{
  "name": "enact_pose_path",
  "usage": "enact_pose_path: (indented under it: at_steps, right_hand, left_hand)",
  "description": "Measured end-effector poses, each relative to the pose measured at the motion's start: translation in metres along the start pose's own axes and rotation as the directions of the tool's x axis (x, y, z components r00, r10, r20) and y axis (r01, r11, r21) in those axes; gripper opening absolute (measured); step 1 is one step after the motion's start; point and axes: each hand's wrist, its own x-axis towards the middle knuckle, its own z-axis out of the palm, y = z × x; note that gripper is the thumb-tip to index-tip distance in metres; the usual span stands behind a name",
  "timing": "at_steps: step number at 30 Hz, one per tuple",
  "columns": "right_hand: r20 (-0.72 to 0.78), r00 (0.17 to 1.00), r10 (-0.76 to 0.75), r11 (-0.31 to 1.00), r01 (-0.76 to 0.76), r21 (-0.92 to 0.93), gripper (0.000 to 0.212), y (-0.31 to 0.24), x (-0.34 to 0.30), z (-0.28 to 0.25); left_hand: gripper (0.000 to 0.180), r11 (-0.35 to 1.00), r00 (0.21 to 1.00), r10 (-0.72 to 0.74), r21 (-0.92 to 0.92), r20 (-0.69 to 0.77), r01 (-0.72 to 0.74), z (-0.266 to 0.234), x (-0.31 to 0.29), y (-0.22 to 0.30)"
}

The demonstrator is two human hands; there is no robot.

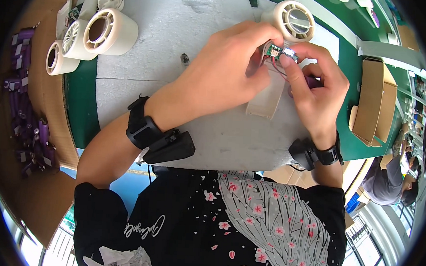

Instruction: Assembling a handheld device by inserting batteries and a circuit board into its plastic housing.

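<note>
A small green circuit board (275, 51) with thin red and black wires sits between my hands, at the neck of a cream handheld fan housing. Curled around that neck, my left hand (230, 62) has its index fingertip beside the board. My right hand (317, 83) pinches the board's right end between thumb and index finger. Partly hidden under its curled fingers is a purple cylindrical battery (313, 82). The housing's round head (294, 21) points away from me, and its flat handle (263, 99) reaches back toward me below my fingers.
More cream fan housings (113, 32) stand at the far left on the white foam sheet (144, 82). A cardboard box (47, 125) with many purple batteries (22, 86) lies left. An open carton (375, 102) stands right on the green table. Another person (391, 181) sits far right.
</note>
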Motion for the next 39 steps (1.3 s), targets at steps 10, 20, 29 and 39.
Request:
enact_pose_path:
  at_steps: [10,20,29,39]
  right_hand:
    - [0.031,0.98,0.194,0.973,-0.196,0.118,0.013,-0.003,0.003,-0.003]
    - [0.103,0.969,0.222,0.948,-0.24,0.211,0.013,-0.002,0.004,-0.006]
    - [0.159,0.956,0.246,0.94,-0.275,0.201,0.013,-0.001,0.004,-0.009]
    - [0.13,0.977,0.17,0.957,-0.195,0.213,0.018,0.003,0.004,-0.008]
  left_hand:
    - [0.04,0.995,0.991,-0.065,-0.071,0.118,0.074,-0.008,0.002,0.003]
    - [0.029,0.923,0.95,-0.209,-0.275,0.231,0.27,-0.013,0.006,0.0]
    - [0.03,0.946,0.951,-0.217,-0.193,0.222,0.261,-0.012,0.006,0.002]
    - [0.033,0.976,0.975,-0.165,-0.118,0.146,0.183,-0.006,0.005,0.002]
